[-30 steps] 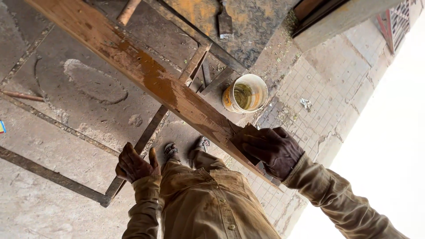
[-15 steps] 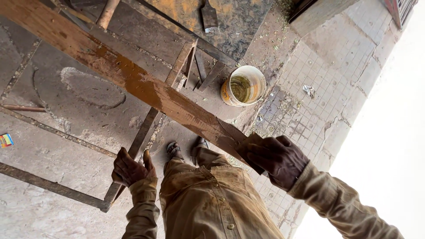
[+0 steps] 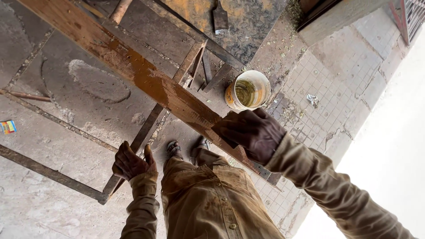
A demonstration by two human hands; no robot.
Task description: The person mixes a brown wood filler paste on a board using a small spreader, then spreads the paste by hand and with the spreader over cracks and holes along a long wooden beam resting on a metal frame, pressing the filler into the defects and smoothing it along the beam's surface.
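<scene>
A long wooden plank (image 3: 146, 82), stained orange-brown, runs diagonally from the upper left down to my right hand (image 3: 253, 132). That hand lies on the plank's lower end with its fingers curled over the edge. My left hand (image 3: 131, 161) grips a rusty metal frame bar (image 3: 148, 128) near its corner, just left of my feet (image 3: 186, 148). Both hands are dark with stain. My stained tan shirt fills the bottom middle.
A white bucket (image 3: 248, 90) of yellowish liquid stands on the concrete just beyond my right hand. A scraper (image 3: 220, 18) lies on a dark stained board at the top. A small colourful packet (image 3: 7, 127) lies at the far left. Tiled paving lies to the right.
My right hand has slid up the plank towards the bucket. My left hand has stayed on the frame bar.
</scene>
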